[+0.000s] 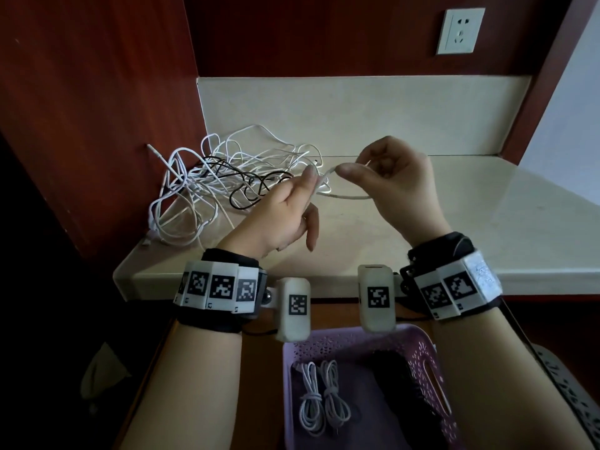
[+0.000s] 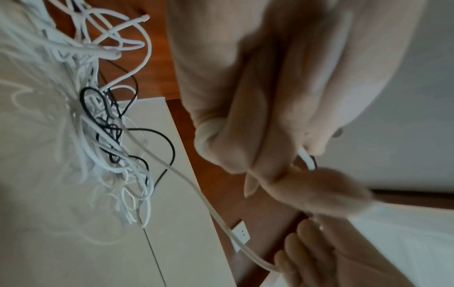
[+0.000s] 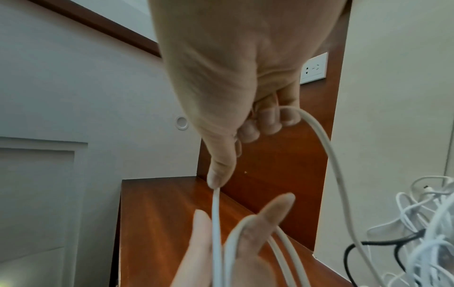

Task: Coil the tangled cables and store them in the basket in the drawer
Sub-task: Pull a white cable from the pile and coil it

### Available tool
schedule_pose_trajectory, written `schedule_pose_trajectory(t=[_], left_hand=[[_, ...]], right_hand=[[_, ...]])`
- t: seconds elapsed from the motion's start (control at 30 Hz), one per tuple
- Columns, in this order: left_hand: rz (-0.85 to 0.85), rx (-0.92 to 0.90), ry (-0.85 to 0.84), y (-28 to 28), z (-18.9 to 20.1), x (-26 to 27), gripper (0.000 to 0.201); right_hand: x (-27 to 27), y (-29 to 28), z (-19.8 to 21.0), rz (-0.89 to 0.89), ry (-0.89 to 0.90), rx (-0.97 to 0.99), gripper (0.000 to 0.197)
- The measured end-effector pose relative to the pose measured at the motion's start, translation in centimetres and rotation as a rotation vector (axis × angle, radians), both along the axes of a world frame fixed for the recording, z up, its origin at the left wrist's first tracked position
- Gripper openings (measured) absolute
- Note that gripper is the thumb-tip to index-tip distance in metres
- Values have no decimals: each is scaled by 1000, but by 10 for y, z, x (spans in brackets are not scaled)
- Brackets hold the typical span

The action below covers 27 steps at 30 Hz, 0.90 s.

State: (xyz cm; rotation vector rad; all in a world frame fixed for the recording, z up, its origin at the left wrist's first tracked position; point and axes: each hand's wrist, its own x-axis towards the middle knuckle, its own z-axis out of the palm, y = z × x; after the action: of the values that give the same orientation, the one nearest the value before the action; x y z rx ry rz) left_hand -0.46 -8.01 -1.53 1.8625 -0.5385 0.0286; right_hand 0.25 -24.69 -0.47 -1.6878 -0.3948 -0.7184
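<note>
Left hand (image 2: 258,116) fills the upper centre, fingers curled, pinching a white cable (image 2: 196,186) near its tip. The cable runs from the tangle (image 2: 110,136) at left, diagonally down across the frame to the right hand (image 2: 331,252) at the bottom, whose fingers close round it. A short bit of the same cable curves out just below the left fingertips. Tangle is mostly white cables with one black cable (image 2: 169,147) looped through it, lying on the pale counter (image 2: 73,242). Red-brown wood panel behind, with a white wall socket (image 2: 242,232) on it. Edges are blurred.
</note>
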Motion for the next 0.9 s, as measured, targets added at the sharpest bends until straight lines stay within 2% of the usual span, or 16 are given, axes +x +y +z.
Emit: schedule_pose_trajectory(t=[0.13,0.23,0.33,0.4,0.47,0.57,0.7,0.8,0.9], left_hand=[[-205,45,45,4,7,-6,52],[-282,26,41,9,7,-7,57],[-349,-217,60,12,5,-3,47],[-410,-423,91,14,4,0,44],[-506,-581,146,17,6,0,47],[-663,-716,171,22,13,-3,45],[-854,-870,176,26,18,-4,42],[-808,-974,118,26,19,-4,42],[-595,-1081,-4,30,19,-1,49]], right_hand=[[1,1,-3,-4,22,48,33],[1,8,-4,44,11,111,31],[5,18,-8,72,-28,118,21],[11,23,-16,141,27,55,11],[18,25,-28,238,130,-79,8],[22,30,-46,363,218,-268,13],[22,46,-64,514,226,-362,15],[21,60,-70,581,300,-399,14],[23,58,-66,485,305,-174,17]])
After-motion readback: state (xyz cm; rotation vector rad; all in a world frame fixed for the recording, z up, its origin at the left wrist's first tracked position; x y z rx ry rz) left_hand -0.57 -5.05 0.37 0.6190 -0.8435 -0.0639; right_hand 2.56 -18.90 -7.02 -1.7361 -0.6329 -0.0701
